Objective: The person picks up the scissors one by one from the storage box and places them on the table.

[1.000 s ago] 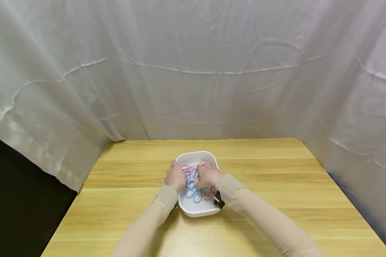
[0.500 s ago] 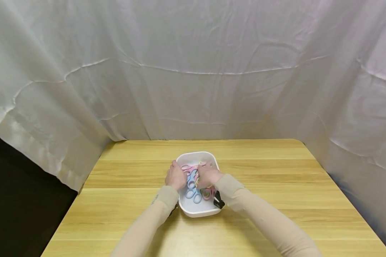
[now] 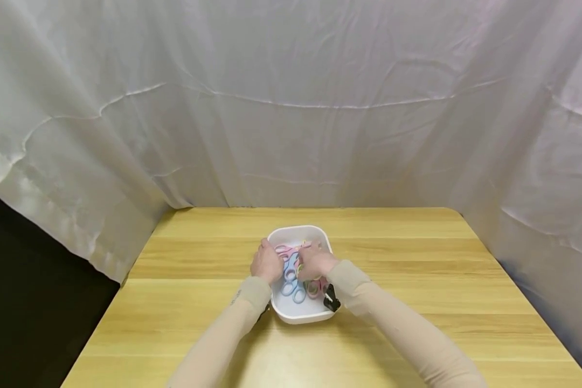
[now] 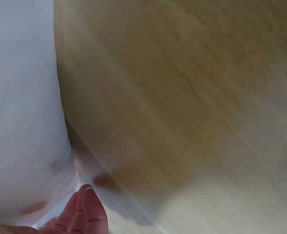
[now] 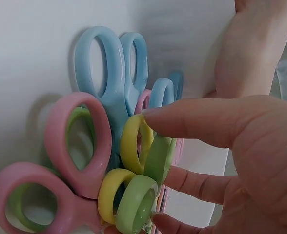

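A white plastic bin [image 3: 300,319] holds several pairs of scissors with blue [image 5: 112,92], pink [image 5: 75,207], yellow [image 5: 129,136] and green [image 5: 131,202] handles. My left hand [image 3: 268,263] grips the bin's left side, thumb over the rim; in the left wrist view its fingers [image 4: 92,214] curl against the outer wall. Inside the bin, my right hand [image 3: 315,262] has its thumb on a yellow handle loop and its fingers behind the green one, pinching these scissors. Their blades are mostly hidden by the hand and the other handles.
The bin stands on a light wooden table [image 3: 417,280]. Pale curtains [image 3: 310,145] hang behind and at both sides. A black wrist-camera mount [image 3: 331,298] hangs beneath my right wrist, over the bin's right rim.
The head view has shifted slightly, so everything sits a little higher and farther right. Both hands keep their places at the bin; the right fingers move only slightly among the scissors.
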Motion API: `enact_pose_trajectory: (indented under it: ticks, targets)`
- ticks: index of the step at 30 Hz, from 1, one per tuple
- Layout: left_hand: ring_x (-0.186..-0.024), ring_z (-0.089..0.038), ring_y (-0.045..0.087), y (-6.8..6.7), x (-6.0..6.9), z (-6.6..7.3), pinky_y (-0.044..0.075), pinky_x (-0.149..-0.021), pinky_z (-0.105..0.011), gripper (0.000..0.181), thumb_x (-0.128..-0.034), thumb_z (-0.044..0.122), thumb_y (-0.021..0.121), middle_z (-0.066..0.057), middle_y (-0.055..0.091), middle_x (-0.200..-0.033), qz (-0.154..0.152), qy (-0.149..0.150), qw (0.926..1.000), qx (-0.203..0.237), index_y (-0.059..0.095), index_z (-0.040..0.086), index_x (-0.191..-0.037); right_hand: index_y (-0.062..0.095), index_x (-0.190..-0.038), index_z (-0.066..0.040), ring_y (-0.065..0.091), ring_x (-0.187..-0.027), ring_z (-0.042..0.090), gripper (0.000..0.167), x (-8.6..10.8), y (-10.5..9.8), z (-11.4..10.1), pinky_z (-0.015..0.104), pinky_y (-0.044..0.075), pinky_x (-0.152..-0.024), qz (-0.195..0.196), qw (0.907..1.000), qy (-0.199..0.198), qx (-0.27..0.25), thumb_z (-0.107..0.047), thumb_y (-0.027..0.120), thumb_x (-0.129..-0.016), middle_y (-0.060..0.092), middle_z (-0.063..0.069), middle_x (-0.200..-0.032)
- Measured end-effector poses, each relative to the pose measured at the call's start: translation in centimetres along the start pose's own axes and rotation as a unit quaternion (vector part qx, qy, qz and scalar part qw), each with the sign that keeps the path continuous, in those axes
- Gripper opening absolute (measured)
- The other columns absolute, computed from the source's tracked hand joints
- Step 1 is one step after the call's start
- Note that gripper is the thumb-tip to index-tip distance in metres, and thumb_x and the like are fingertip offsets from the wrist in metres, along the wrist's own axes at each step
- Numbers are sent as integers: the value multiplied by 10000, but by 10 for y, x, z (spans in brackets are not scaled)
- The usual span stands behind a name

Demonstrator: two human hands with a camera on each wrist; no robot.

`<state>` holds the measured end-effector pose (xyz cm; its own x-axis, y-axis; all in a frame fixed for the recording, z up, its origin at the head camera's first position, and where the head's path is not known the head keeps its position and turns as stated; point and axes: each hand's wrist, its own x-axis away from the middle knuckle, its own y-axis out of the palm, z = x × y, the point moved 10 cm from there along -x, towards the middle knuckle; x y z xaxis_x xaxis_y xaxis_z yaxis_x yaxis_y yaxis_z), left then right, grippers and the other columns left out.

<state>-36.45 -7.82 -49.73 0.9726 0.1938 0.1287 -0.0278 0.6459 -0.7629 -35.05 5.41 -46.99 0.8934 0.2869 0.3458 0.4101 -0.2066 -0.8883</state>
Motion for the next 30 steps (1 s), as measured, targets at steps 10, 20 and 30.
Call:
enact_pose_trajectory:
  ticks: [10, 20, 30]
  targets:
    - [-1122, -400, 644, -2, 0, 3, 548, -975, -532, 620, -906, 103, 616, -249, 613, -1238, 32, 63, 9999, -92, 344, -37, -1445, 610, -879, -142, 464, -1001, 244, 262, 1, -3, 1, 360, 494, -820, 126, 9999, -56, -89, -202, 819, -733, 504, 105, -1093]
    - [-1085, -400, 650, -3, 0, 3, 555, -953, -533, 623, -894, 106, 626, -249, 618, -1198, 54, 102, 9998, -163, 346, -46, -1429, 608, -902, -146, 467, -999, 237, 289, 2, -6, 2, 373, 491, -824, 234, 9992, -102, -293, -235, 825, -733, 508, 90, -1077]
    - [-1107, -401, 636, -2, 1, 2, 551, -962, -537, 633, -895, 107, 618, -253, 611, -1220, 47, 77, 9998, -154, 340, -48, -1442, 607, -931, -164, 476, -1017, 237, 317, 4, -8, 0, 379, 497, -813, 342, 9985, -154, -397, -250, 815, -707, 508, 68, -1061]
